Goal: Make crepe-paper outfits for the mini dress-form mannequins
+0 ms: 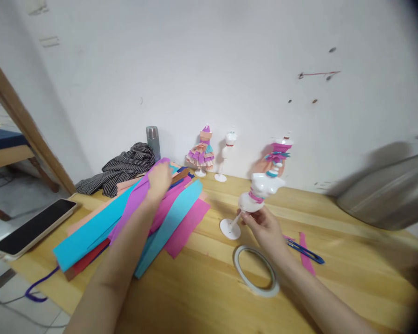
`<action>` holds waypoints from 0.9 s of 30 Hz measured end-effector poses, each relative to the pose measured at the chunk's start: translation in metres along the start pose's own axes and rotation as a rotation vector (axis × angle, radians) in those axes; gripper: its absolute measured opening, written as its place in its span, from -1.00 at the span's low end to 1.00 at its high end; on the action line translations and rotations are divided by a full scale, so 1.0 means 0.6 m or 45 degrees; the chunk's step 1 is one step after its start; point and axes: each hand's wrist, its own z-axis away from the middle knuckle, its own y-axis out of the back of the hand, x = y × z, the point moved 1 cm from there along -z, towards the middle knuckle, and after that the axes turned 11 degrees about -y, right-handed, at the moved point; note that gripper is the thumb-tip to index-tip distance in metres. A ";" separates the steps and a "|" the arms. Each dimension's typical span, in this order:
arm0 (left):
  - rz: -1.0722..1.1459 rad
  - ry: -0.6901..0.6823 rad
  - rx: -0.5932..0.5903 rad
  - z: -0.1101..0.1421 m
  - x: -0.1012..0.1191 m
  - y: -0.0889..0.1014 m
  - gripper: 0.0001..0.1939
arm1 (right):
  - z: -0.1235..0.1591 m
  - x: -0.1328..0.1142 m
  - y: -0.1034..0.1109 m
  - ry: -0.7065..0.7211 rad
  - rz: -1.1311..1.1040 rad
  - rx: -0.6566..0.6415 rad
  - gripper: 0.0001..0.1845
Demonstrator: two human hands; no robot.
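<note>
My left hand (158,182) reaches out over a pile of coloured paper strips (90,232) and its fingers are closed on a purple strip (134,199). My right hand (261,225) grips the stem of a small white mannequin (259,190) with a pink band at its waist; the mannequin leans and its round base (230,228) is near the wooden table (202,283). A ring of white tape (256,270) lies flat just in front of my right hand.
Three dressed mannequins (201,150) stand along the wall at the back. A phone (35,227) lies at the table's left edge, a striped cloth (125,166) and grey flask (153,140) behind the paper. Blue scissors (304,252) and a pink scrap lie right; a metal pot (390,185) stands far right.
</note>
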 end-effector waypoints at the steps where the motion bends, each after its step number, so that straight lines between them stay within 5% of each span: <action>1: -0.078 0.111 0.044 -0.006 -0.024 0.014 -0.55 | 0.000 0.000 -0.001 -0.007 -0.013 -0.003 -0.74; 3: -0.256 0.340 -0.031 -0.011 -0.073 0.029 -0.61 | -0.002 0.001 -0.002 -0.026 -0.048 -0.018 -0.73; 8: -0.286 0.343 -0.151 -0.005 -0.122 0.022 -0.71 | -0.005 0.000 -0.003 -0.010 -0.046 -0.044 -0.76; 18: -0.304 0.005 -0.007 0.034 0.030 -0.029 -0.66 | -0.003 -0.007 -0.003 -0.015 -0.062 -0.035 -0.77; 27: -0.195 -0.094 0.118 0.045 0.018 0.012 -0.65 | -0.004 -0.011 -0.005 0.036 -0.066 -0.047 -0.77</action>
